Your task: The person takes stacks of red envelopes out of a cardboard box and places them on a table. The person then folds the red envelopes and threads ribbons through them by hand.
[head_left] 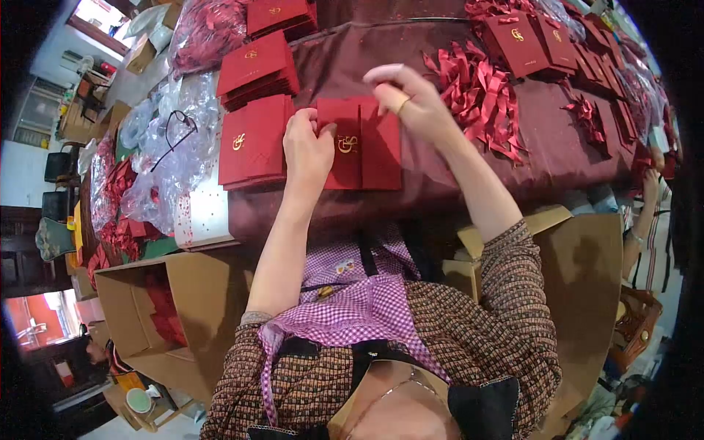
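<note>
A red paper gift bag [380,158] with gold lettering lies flat at the table's front edge, with a vertical fold or edge line down it. My left hand [308,143] is closed at its left side, thumb and fingers gripping the upper left part. Over the bag's upper right corner hovers my right hand [414,103], a ring on one finger. Its fingers are bent and apart, slightly blurred, with nothing visible in them. Just left of my left hand is a stack of red bags [253,143] with gold lettering. A heap of red ribbons [480,103] lies right of my right hand.
More red bag stacks [257,66] stand behind on the dark red tablecloth [367,55]. Others [524,44] lie at the back right. Clear plastic wrapping [165,139] covers the left side. Open cardboard boxes [139,323] flank my body below the table. Another person's arm [649,198] shows at far right.
</note>
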Motion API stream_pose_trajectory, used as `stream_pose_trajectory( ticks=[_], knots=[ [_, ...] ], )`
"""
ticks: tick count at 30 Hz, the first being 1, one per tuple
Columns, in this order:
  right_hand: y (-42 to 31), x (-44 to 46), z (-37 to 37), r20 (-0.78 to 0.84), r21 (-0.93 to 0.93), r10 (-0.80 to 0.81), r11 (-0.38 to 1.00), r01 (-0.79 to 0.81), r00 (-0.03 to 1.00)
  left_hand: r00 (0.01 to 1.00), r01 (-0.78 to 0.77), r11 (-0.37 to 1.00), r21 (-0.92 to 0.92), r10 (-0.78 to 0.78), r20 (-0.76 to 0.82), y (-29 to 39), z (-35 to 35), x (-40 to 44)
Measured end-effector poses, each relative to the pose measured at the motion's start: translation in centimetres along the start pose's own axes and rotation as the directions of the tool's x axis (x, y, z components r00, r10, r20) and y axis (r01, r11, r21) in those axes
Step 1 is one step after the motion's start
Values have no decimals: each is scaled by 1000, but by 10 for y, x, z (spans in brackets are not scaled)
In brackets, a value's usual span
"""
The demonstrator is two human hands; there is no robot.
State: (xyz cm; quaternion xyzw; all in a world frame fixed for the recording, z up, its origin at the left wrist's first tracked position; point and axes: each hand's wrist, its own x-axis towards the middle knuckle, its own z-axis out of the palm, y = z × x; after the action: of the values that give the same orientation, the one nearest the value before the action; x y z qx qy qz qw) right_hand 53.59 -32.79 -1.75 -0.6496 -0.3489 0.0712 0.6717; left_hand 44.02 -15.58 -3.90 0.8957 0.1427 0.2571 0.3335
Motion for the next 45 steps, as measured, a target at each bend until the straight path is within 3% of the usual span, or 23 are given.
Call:
stream_pose_trajectory(
  ticks=[2, 4, 7, 8, 9, 10, 11, 12, 13, 15, 17, 19, 21, 23, 25, 26, 28, 32, 33, 35, 36, 41, 45],
  knots=[
    [15, -3, 21, 36, -4, -71, 997, 71, 997, 997, 54, 999, -7, -53, 51, -1, -4, 0],
    [27, -6, 31, 123, -192, -102, 974, 124, 987, 990, 80, 990, -119, -65, 122, -5, -7, 1],
    [38, -14, 40, 114, -269, -103, 954, 130, 988, 992, 75, 991, -113, -63, 108, -5, -11, -6],
    [45, -15, 43, 105, -305, -94, 945, 122, 990, 992, 18, 991, -131, -1, 127, -6, -18, -13],
    [52, -13, 42, 141, -429, -258, 854, 294, 956, 994, -64, 991, -120, 74, 84, -8, -28, -23],
    [51, -16, 43, 124, -415, -169, 886, 206, 978, 990, -132, 986, -98, 137, 43, 0, -47, -34],
    [53, -16, 43, 132, -440, -236, 856, 270, 963, 992, -77, 987, -141, 90, 87, 3, -68, -47],
    [51, -20, 45, 66, -376, -121, 916, 137, 990, 992, -41, 975, -216, 65, 105, 1, -90, -64],
    [62, -18, 41, 91, -419, -214, 878, 233, 973, 996, 31, 973, -230, -11, 90, -12, -106, -85],
    [60, -18, 40, 99, -412, -227, 877, 247, 969, 993, 117, 991, -59, -116, 24, -32, -139, -128],
    [60, -19, 40, 74, -405, -155, 898, 172, 985, 944, 323, 944, 59, -318, -82, -60, -160, -186],
    [58, -19, 38, 74, -381, -65, 921, 88, 995, 938, 345, 893, 290, -337, -80, -88, -177, -257],
    [52, -18, 42, 87, -377, -56, 922, 85, 995, 608, 793, 609, 19, -788, -98, -86, -189, -317],
    [56, -17, 39, 84, -329, 18, 944, 10, 996, 436, 894, 447, -39, -886, -157, -97, -196, -371],
    [52, -17, 40, 77, -354, 32, 935, -3, 996, 69, 995, 77, -64, -990, -123, -106, -189, -417],
    [56, -18, 39, 60, -263, 79, 963, -60, 995, -160, 843, -165, -511, -986, 56, -128, -180, -461],
    [60, -17, 37, 69, -259, 85, 964, -64, 994, -376, 582, -478, -658, -875, 303, -156, -167, -490],
    [60, -17, 36, 72, -294, 62, 955, -39, 995, -265, 681, -398, -614, -916, 299, -145, -166, -491],
    [45, -17, 41, 72, -393, 75, 919, -41, 995, -229, 718, -372, -588, -924, 304, -129, -180, -504],
    [55, -18, 40, 32, -279, 84, 958, -72, 996, -149, 772, -311, -555, -937, 317, -104, -196, -522],
    [51, -16, 40, 61, -326, 40, 945, -18, 997, -116, 795, -283, -537, -939, 323, -98, -200, -522],
    [51, -17, 42, 27, -289, 83, 955, -72, 996, 68, 885, -94, -455, -942, 328, -90, -224, -498],
    [50, -15, 43, 59, -312, 34, 950, -14, 998, 208, 910, 57, -410, -919, 335, -147, -174, -380]
  ],
)
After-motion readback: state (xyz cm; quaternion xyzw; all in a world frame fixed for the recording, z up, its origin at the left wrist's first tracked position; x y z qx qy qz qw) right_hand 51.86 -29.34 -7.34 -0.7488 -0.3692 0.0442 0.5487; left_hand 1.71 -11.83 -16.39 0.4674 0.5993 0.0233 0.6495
